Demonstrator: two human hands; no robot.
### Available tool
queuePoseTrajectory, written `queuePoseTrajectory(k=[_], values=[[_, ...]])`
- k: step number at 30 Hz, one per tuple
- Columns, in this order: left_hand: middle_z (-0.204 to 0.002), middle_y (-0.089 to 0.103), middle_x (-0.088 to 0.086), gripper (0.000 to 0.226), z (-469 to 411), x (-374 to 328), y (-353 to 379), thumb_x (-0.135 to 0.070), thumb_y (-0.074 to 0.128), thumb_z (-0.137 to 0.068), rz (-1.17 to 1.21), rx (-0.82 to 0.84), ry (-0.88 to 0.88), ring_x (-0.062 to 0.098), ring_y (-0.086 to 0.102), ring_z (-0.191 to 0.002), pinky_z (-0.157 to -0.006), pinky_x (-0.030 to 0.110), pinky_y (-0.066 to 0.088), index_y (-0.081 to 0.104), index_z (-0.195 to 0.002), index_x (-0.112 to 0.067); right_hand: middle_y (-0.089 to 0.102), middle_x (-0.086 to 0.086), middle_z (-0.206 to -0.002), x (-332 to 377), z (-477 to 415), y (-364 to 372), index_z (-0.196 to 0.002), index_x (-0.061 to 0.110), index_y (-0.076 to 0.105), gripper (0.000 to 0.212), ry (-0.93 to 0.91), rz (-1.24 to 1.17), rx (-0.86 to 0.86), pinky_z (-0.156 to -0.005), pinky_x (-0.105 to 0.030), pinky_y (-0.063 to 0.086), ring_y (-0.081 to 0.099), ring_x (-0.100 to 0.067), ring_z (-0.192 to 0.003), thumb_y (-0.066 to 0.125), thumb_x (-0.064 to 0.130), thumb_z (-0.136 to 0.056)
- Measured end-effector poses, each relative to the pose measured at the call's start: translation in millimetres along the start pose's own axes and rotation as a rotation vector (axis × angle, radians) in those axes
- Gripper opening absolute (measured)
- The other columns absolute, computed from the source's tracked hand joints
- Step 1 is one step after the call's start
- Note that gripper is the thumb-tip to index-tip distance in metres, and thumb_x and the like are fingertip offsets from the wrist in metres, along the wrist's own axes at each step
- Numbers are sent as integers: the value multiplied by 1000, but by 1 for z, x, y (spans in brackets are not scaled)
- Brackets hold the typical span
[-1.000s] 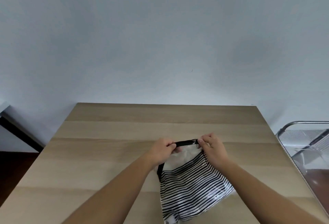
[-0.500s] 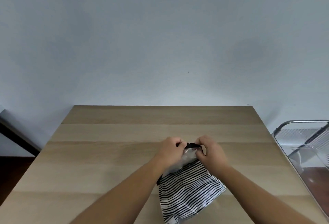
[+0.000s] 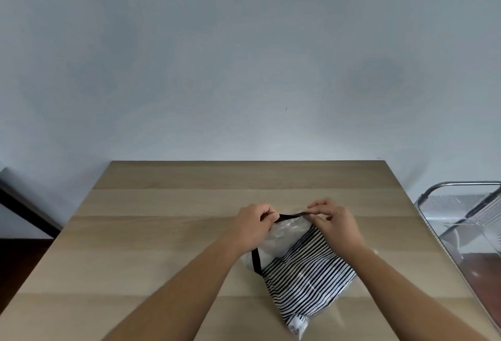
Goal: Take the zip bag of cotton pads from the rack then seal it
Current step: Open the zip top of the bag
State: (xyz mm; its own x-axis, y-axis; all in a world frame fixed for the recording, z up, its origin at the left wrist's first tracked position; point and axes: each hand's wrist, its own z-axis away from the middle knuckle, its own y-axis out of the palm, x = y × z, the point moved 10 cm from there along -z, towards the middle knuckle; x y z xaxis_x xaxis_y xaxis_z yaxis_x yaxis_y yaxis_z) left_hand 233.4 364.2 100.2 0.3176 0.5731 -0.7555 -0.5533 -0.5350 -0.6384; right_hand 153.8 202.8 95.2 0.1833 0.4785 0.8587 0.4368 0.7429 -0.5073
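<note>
A zip bag (image 3: pixel 301 267) with black and white stripes and a clear upper part lies on the wooden table (image 3: pixel 162 232), its black zip strip at the far end. White contents show dimly through the clear part. My left hand (image 3: pixel 253 225) pinches the left end of the zip strip. My right hand (image 3: pixel 334 221) pinches the right end with thumb and forefinger. A short stretch of the black strip shows between the two hands.
A metal wire rack (image 3: pixel 461 205) stands off the table's right edge, low and to the right. A plain pale wall rises behind the table. A dark piece of furniture (image 3: pixel 24 210) sits at the far left, beside the table.
Half a second ago both hands were bunched together over the zip. Now they have spread apart along it, and the black strip shows between them again.
</note>
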Motion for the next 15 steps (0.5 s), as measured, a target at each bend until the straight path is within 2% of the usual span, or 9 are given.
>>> queuePoseTrajectory(k=[3,7,9,11,13,15], values=[[-73,60,-8,19,-1,-1,-5,-26,51,-92,-18,-6,33,14,55,-73,-69,30,43,63,-80,-18,63,8,-93,6,-10,1,-73,22,73,7,17,8,122,-69,-7,35,55,2,-87,72,18,-78],[-72,60,-2,21,-5,-3,-9,-27,51,-92,-76,-26,75,15,52,-69,-67,33,43,63,-83,-12,65,-4,-95,13,-18,0,-74,7,73,14,31,-49,221,-77,-13,37,58,-10,-89,66,14,-83],[-70,58,0,23,-5,-4,-10,-27,50,-93,-71,-42,79,16,50,-66,-64,33,41,62,-82,-11,68,-5,-91,19,-20,1,-66,13,70,22,39,-89,255,-77,-20,42,60,-15,-87,62,14,-86],[-65,55,-6,22,-5,-3,-10,-29,51,-92,-9,-67,60,14,49,-63,-60,30,37,60,-76,-17,71,-4,-85,23,-20,2,-62,18,68,26,33,-101,245,-76,-25,45,62,-16,-83,61,15,-87],[-62,56,-13,19,-5,-5,-9,-34,54,-89,60,-94,35,6,49,-58,-54,22,35,62,-74,-26,70,-1,-84,26,-21,-1,-64,22,69,23,6,-78,188,-78,-27,47,62,-15,-84,62,18,-86],[-64,60,-12,16,-5,-11,-7,-36,57,-86,93,-128,30,5,52,-58,-53,22,38,64,-75,-27,69,1,-87,27,-21,-4,-70,23,70,18,-20,-39,131,-77,-27,47,61,-13,-85,63,22,-86]])
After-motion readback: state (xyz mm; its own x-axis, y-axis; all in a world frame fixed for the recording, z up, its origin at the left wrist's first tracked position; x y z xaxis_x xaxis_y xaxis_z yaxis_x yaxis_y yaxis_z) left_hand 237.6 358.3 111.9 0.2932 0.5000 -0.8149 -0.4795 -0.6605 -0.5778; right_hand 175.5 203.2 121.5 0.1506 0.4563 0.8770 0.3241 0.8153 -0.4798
